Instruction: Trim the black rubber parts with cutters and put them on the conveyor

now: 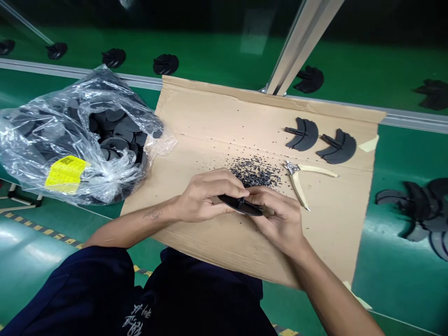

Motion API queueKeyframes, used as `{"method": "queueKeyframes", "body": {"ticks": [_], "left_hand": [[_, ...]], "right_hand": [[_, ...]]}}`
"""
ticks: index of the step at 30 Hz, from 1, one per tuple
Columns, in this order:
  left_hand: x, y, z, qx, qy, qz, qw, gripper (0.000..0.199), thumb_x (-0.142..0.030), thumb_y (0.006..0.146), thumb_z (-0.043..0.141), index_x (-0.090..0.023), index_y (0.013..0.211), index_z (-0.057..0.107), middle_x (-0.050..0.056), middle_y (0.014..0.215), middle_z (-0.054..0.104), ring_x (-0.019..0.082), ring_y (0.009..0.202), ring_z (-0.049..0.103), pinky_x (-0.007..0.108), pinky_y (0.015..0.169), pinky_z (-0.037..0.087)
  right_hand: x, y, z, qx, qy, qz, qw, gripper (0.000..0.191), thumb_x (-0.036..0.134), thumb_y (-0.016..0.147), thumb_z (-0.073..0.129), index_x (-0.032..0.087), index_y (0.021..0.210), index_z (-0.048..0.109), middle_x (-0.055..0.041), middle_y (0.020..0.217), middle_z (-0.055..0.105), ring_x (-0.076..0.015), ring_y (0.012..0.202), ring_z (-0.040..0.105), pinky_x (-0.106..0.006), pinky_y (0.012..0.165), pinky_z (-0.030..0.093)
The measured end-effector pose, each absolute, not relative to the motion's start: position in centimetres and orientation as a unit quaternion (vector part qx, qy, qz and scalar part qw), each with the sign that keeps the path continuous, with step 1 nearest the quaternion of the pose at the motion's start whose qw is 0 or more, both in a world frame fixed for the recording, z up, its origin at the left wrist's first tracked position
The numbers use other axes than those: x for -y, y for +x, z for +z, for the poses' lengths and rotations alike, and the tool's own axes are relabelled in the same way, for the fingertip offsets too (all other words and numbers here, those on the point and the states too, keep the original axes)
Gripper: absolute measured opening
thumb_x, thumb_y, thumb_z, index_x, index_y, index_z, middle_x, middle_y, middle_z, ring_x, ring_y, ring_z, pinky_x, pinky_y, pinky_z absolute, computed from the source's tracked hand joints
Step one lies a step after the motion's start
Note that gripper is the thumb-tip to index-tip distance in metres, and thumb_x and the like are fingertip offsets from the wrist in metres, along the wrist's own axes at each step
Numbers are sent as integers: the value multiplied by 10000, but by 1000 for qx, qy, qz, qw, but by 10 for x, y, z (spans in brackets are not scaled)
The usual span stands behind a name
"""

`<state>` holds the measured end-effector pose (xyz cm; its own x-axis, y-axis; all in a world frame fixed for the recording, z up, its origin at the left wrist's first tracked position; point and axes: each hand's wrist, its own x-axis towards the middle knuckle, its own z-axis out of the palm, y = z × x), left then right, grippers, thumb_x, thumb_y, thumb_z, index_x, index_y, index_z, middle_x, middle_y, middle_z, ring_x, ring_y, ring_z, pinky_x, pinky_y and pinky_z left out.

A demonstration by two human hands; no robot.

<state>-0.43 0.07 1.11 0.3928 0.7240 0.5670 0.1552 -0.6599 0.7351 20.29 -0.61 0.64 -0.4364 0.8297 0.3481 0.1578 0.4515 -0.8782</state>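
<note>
Left hand (210, 193) and right hand (280, 214): both grips closed on one black part (241, 205), held above cardboard (315, 233) on green desk (402, 149), near side of black scraps (254, 171). Cream-handled cutters (297, 186) right. Yellow label (68, 173) on clear bag (56, 135), left; print too small. White lettering (135, 319) on dark shirt (196, 298), near; can't read.

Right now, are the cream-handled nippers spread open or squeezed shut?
Spread open: the nippers lie on the cardboard with their two handles splayed wide apart.
</note>
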Motion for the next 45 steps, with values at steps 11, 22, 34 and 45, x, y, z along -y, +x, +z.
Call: {"method": "queueKeyframes", "body": {"ticks": [11,22,34,45], "left_hand": [[-1,-3,11,-268,772,477,323,130,-203,886,760,-150,986,695,77,900,760,149,849,729,285,801,591],[1,-3,11,-315,761,465,326,210,-331,910,736,-162,1032,710,75,923,749,156,887,709,283,812,586],[-5,-9,9,-299,630,430,573,135,-279,873,783,-146,871,762,74,839,729,120,791,695,210,726,571],[-4,-10,13,-296,676,385,553,134,-277,860,789,-153,828,752,66,807,732,121,722,674,229,683,556]], "right_hand": [[5,205,5,760,-307,419,392,103,114,924,636,193,858,644,-89,939,751,-165,799,720,-257,685,565],[4,203,7,729,-338,445,395,78,194,933,663,197,866,703,-60,900,769,-165,780,724,-280,729,593],[-3,204,13,679,-315,539,388,252,440,915,703,210,979,781,-87,954,772,-176,841,723,-294,747,595],[-5,213,4,764,-274,431,394,122,263,943,675,197,977,773,-88,939,766,-176,828,738,-274,735,616]]}}
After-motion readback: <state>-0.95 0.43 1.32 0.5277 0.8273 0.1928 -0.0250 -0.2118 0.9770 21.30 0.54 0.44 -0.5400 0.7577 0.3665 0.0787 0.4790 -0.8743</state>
